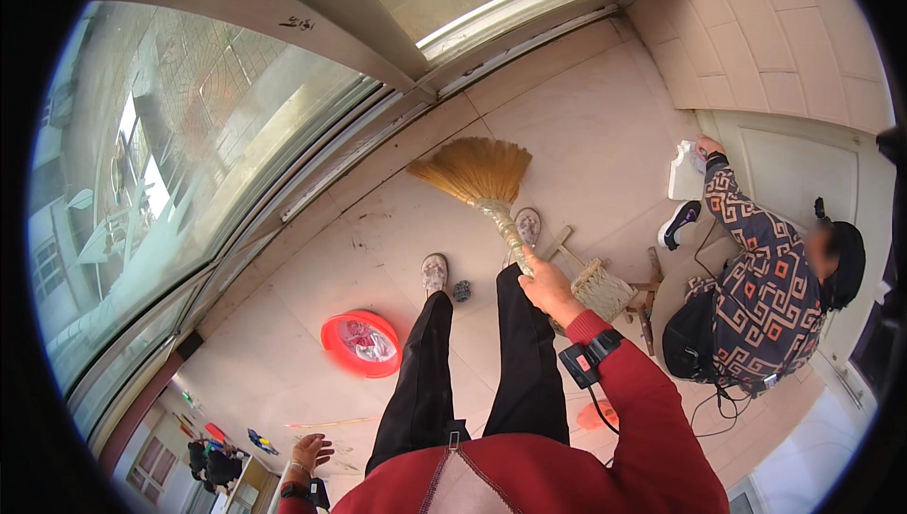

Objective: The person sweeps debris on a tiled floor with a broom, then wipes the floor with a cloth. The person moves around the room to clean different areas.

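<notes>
My right hand [550, 289] grips the wrapped handle of a straw broom [479, 174]. Its tan bristles fan out over the pale floor tiles, ahead of my feet and near the glass door's track. Whether the bristle tips press on the floor I cannot tell. Low at my left side, my left hand [311, 452] holds nothing, its fingers loosely apart. Between that hand and my left shoe [435, 273] stands a red basin [333, 335] with crumpled whitish material inside. A dark grey clump [461, 291] lies on the floor between my shoes.
A low stool with a woven seat [605, 289] stands by my right leg. Beyond it a crouching person [770, 297] holds a white cloth-like piece [686, 172] against the pale door [803, 160]. Sliding glass panels [217, 136] run along the left. A thin stick [331, 422] lies behind the basin.
</notes>
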Demonstrator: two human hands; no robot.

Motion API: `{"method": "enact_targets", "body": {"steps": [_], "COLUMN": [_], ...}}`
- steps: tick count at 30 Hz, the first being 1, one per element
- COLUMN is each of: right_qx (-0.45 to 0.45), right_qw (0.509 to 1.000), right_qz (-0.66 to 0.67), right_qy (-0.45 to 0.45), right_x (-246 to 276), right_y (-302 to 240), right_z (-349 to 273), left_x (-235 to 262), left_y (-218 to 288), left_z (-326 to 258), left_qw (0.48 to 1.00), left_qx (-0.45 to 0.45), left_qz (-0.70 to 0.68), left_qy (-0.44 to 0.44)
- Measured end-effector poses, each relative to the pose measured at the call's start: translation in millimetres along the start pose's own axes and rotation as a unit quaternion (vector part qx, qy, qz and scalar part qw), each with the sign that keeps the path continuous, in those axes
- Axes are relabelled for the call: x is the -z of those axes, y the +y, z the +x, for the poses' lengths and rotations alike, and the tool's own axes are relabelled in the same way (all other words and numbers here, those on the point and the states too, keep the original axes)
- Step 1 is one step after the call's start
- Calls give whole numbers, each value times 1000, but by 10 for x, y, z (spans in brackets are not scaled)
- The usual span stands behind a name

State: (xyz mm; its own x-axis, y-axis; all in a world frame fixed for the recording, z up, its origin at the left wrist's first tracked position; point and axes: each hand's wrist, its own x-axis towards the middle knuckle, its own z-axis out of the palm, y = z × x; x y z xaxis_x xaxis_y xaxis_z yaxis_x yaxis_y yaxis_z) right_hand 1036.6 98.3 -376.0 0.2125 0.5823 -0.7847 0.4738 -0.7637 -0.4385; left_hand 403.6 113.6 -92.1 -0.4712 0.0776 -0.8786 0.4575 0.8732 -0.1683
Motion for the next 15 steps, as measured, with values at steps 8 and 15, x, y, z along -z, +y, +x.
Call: {"method": "enact_targets", "body": {"steps": [8,15], "right_qx": [-162,-27], "right_qw": [970,984], "right_qz": [99,-131], "right_qy": [154,121], "right_x": [505,-721], "right_y": [88,-865], "right_z": [396,1004], "left_x": [667,636], "left_y": [-335,-908], "left_z": [447,858], "left_qw": [1000,998], "left_qx": [-24,-27], "left_qz": [2,-56], "left_qy": [8,31]}}
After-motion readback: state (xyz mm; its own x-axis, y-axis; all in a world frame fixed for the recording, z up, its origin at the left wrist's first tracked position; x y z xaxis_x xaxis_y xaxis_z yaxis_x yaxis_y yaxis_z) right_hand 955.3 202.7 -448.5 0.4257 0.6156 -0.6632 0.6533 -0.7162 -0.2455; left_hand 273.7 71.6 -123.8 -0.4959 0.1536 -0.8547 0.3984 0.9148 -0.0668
